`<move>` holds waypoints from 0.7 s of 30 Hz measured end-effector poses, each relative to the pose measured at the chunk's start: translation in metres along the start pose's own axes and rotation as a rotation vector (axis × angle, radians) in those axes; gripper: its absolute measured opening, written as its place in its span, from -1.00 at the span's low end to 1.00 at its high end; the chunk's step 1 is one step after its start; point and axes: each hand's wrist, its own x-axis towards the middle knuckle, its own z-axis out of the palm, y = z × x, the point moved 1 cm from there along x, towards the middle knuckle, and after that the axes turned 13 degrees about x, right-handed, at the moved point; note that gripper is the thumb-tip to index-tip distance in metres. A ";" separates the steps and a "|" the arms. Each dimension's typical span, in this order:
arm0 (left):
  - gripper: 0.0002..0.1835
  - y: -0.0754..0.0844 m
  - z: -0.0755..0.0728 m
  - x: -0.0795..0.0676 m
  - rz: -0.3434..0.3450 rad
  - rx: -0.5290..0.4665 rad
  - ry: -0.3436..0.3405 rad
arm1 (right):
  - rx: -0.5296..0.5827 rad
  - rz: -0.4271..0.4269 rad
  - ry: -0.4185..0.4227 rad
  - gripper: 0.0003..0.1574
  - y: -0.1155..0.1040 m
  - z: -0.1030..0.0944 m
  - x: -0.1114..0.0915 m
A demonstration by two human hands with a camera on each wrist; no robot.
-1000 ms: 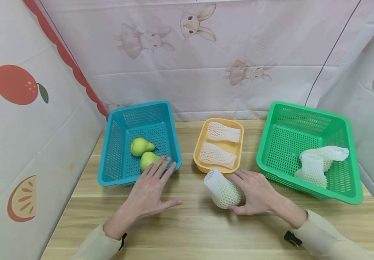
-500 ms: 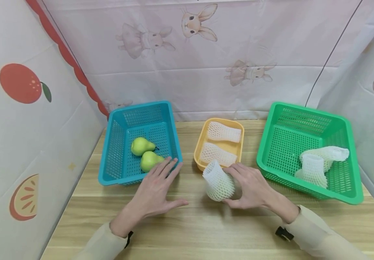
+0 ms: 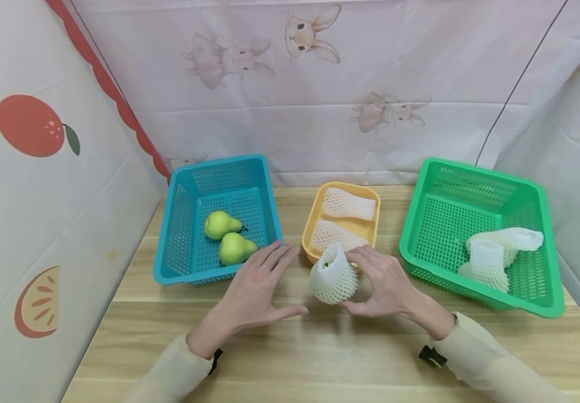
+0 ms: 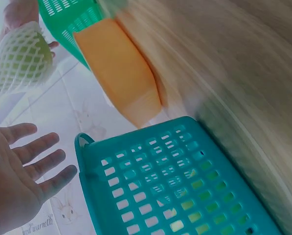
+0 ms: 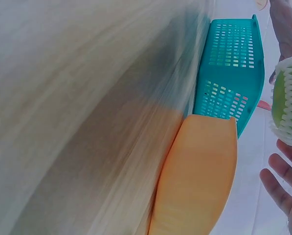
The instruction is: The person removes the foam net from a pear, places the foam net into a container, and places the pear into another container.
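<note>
Head view: bare green pears (image 3: 222,225) remain left of yellow plastic tray (image 3: 358,225), white-foam-netted pears (image 3: 489,266) right; right hand (image 3: 387,282) grips netted pear (image 3: 333,284), left hand (image 3: 257,291) spread.

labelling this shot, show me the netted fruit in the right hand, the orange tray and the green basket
Netted fruit (image 3: 333,279), head view, its mesh-covered side
Orange tray (image 4: 120,73), left wrist view, its outer wall
Green basket (image 3: 443,224), head view, bare floor

The desk (image 3: 294,218) offers one lane between the blue basket (image 3: 243,202) and the yellow tray (image 3: 358,226); the left fingers (image 3: 286,263) overhang its near end. A second separates tray and green basket (image 3: 441,224). The netted fruit (image 3: 334,284) and right fingers (image 3: 365,257) obstruct the tray's near side. Cloth (image 3: 290,140) closes both lanes behind.
</note>
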 end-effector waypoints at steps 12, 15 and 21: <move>0.20 0.011 0.012 0.018 0.071 -0.036 0.115 | 0.026 -0.014 -0.004 0.10 0.000 0.007 0.006; 0.20 0.013 0.013 0.022 0.083 -0.026 0.128 | 0.028 -0.026 -0.002 0.09 0.000 0.009 0.007; 0.21 0.017 0.017 0.025 0.095 -0.029 0.129 | 0.028 -0.028 0.002 0.11 -0.001 0.011 0.008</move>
